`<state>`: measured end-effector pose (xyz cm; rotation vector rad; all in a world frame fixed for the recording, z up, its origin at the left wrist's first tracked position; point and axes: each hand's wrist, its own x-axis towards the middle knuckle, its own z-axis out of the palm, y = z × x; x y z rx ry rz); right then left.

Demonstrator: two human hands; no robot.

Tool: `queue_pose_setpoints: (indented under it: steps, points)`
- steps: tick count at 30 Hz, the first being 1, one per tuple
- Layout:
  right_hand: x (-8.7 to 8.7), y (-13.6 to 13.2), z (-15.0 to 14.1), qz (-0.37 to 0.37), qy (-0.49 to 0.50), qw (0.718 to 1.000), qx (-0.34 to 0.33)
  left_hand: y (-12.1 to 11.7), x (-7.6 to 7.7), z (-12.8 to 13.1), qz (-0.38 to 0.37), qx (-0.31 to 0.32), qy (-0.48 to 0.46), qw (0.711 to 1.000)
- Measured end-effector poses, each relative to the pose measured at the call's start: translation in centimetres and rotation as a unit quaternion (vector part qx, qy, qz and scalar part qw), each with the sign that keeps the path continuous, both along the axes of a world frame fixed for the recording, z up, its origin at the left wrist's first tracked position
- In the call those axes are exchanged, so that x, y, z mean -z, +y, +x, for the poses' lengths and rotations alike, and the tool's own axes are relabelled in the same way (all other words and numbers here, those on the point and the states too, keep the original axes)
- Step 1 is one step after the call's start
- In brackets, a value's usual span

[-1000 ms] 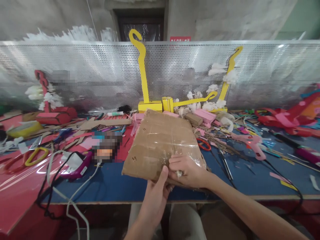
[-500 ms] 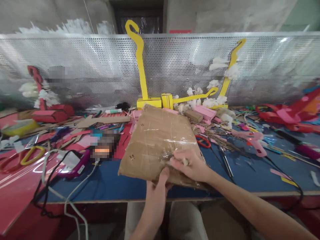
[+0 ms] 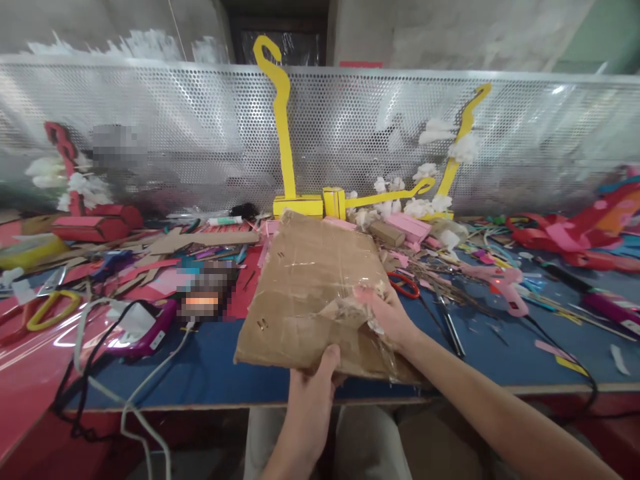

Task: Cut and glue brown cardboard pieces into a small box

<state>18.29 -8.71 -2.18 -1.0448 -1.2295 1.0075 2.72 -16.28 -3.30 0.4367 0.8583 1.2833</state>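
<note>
A flat piece of brown cardboard (image 3: 305, 280), with clear tape on its surface and two staples at its left, is tilted over the table's front edge. My left hand (image 3: 314, 393) grips its near edge, thumb on top and fingers hidden underneath. My right hand (image 3: 387, 317) is closed on a crumpled strip of clear tape (image 3: 345, 310) at the cardboard's right side. The strip is lifted partly off the surface, with a torn paper layer clinging to it.
Yellow hook-shaped cardboard pieces (image 3: 283, 127) stand at the back against a perforated metal screen (image 3: 200, 133). A pink glue gun (image 3: 507, 287), red-handled scissors (image 3: 404, 285) and scraps lie to the right. Yellow-and-red scissors (image 3: 55, 310) and a purple power strip (image 3: 150, 333) with cables are left.
My right hand has moved up and slightly right, pulling the tape so that a larger strip is raised off the cardboard. My left hand keeps hold of the near edge.
</note>
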Motion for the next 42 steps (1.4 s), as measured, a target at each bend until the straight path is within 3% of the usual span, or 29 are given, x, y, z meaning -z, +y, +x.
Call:
queue_pose_setpoints:
  steps: [5,11,13,16,19,24,27,30,33,35,37,42]
  points:
    - [-0.8,0.0,0.4,0.046,-0.044,0.998,0.027,0.3,-0.6,-0.3,-0.014,0.004,-0.026,1.0]
    - [-5.0,-2.2,3.3,0.148,-0.115,0.979,0.086,0.2,-0.5,-1.0,-0.048,-0.022,-0.04,0.998]
    - [-5.6,-4.1,4.2,0.178,-0.196,0.958,0.112,0.3,-0.4,-1.0,-0.038,-0.02,-0.045,0.998]
    - [-4.7,-7.7,4.4,0.137,-0.366,0.917,0.076,0.5,-0.4,-1.0,-0.037,-0.013,-0.053,0.998]
    - [-2.4,-10.5,3.7,0.1,-0.461,0.88,0.048,0.8,-0.7,-1.4,-0.032,0.016,-0.071,0.997]
    - [1.2,-10.6,3.3,0.12,-0.492,0.859,0.068,0.0,-1.9,-3.8,-0.054,0.196,-0.117,0.972]
    - [2.2,-10.0,3.4,0.123,-0.481,0.863,0.091,-1.5,-2.2,-5.3,-0.081,0.217,-0.143,0.962]
    - [2.5,-10.8,2.6,0.154,-0.474,0.859,0.118,-2.8,-1.8,-6.0,-0.101,0.199,-0.172,0.96]
    - [1.9,-12.9,0.4,0.24,-0.469,0.841,0.12,-3.3,-1.2,-5.9,-0.095,0.174,-0.191,0.961]
    - [1.3,-14.2,-1.4,0.294,-0.483,0.821,0.075,-3.2,-1.1,-5.7,-0.093,0.171,-0.201,0.96]
    - [0.9,-14.9,-3.1,0.298,-0.5,0.813,0.009,-3.0,-1.1,-5.5,-0.092,0.181,-0.207,0.957]
    - [1.2,-14.5,-4.6,0.286,-0.466,0.837,-0.022,-2.9,-1.1,-5.4,-0.076,0.207,-0.194,0.956]
